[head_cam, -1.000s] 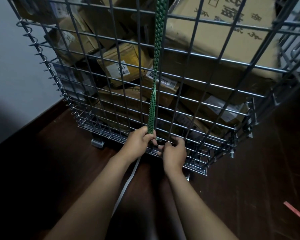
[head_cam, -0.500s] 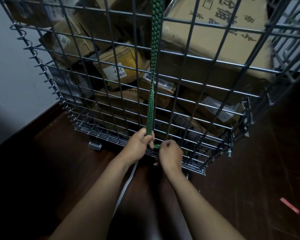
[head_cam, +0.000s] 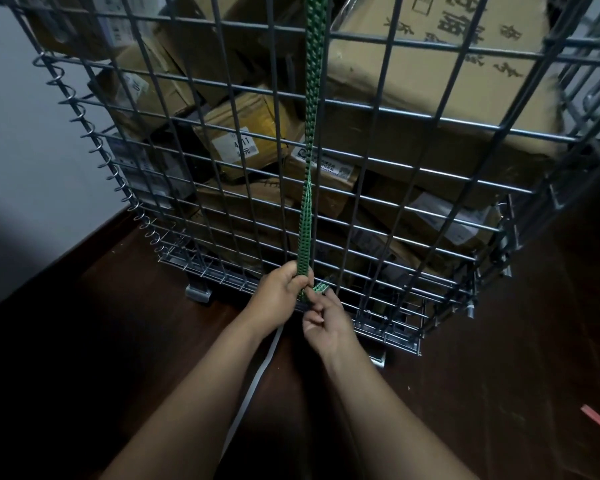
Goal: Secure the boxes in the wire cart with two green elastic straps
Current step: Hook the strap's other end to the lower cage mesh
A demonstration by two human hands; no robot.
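The green strap (head_cam: 308, 188) runs taut down the wire cart's (head_cam: 430, 188) front to its bottom edge. The left hand (head_cam: 284, 289) grips it; the right hand (head_cam: 326, 322) pinches its loose end (head_cam: 319, 288). Losing either grip would likely let the stretched elastic snap upward, unfastened.

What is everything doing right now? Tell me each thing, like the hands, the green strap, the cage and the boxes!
green strap: stretched tight, running straight down the outside of the cart.
strap end: loose, pinched at the cart's bottom.
left hand: closed around the strap.
right hand: pinching the strap end.
wire cart: standing upright, full.
boxes: piled crookedly inside.
white strip: lying flat on the floor.
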